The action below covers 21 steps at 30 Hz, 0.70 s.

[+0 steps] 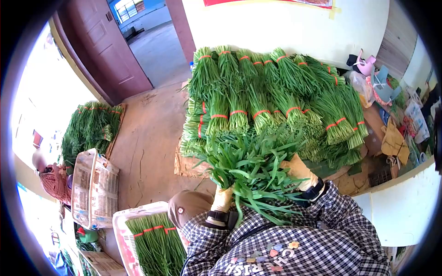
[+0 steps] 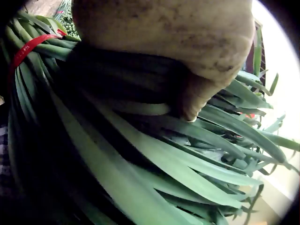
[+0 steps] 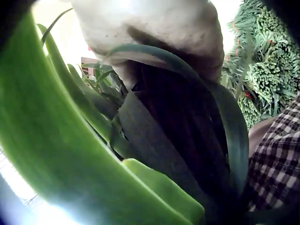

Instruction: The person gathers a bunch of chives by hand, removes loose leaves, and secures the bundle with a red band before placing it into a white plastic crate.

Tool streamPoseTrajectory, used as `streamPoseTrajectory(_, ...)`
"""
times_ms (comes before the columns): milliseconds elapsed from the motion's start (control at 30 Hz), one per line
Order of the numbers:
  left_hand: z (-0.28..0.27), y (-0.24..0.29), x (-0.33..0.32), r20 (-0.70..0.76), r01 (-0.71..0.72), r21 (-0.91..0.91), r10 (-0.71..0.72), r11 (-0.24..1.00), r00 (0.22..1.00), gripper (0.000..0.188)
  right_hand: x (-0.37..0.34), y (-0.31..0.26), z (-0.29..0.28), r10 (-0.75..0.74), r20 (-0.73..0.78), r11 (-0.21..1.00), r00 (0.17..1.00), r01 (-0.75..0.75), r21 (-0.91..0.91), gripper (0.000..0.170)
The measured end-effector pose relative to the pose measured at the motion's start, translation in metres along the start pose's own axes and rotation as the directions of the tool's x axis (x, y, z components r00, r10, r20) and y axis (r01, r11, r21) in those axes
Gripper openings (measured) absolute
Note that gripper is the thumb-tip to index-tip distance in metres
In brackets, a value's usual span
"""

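Held in front of the checked smock is a big bunch of garlic chives (image 1: 253,165), its long flat leaves spreading towards the stack. In the left wrist view a red band (image 2: 28,51) circles the bunch. My left hand (image 1: 223,198), in a soiled pale glove, grips it from the left side, thumb bent down over the leaves. My right hand (image 1: 300,173), gloved too, holds its right side, with its fingertips hidden among the leaves. In the right wrist view, leaves cross in front of the right glove (image 3: 154,33).
Banded green bundles (image 1: 258,92) are stacked against the wall ahead. A pink-rimmed crate (image 1: 120,230) with more bundles stands at the lower left. Beyond it are a pale basket (image 1: 95,188), a green pile (image 1: 87,129) and another person (image 1: 53,184). Bags (image 1: 416,119) clutter the right.
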<state>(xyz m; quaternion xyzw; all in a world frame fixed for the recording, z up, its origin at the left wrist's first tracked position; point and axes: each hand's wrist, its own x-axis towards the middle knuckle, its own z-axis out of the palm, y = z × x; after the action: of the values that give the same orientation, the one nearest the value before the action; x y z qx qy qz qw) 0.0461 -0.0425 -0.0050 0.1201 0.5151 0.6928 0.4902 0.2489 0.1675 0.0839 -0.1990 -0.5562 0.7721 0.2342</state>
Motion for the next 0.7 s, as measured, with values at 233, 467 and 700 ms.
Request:
streamPoseTrajectory(233, 0.000, -0.002, 0.002, 0.074, -0.117, -0.008, 0.117, 0.993, 0.990, 0.035, -0.004, -0.030, 0.021, 0.024, -0.023, 0.996, 0.999, -0.026, -0.080, 0.025)
streamPoseTrajectory(467, 0.004, 0.034, 0.001, -0.082, -0.298, -0.145, 0.289, 0.943, 0.954, 0.039, 0.003, -0.017, -0.018, -0.122, 0.037, 0.977, 0.992, 0.114, 0.181, 0.083)
streamPoseTrajectory(700, 0.006, 0.118, -0.002, -0.165, -0.308, -0.596, 0.262, 0.741, 0.951, 0.036, 0.024, -0.027, 0.058, 0.220, 0.263, 0.709, 0.940, 0.031, -0.705, 0.119)
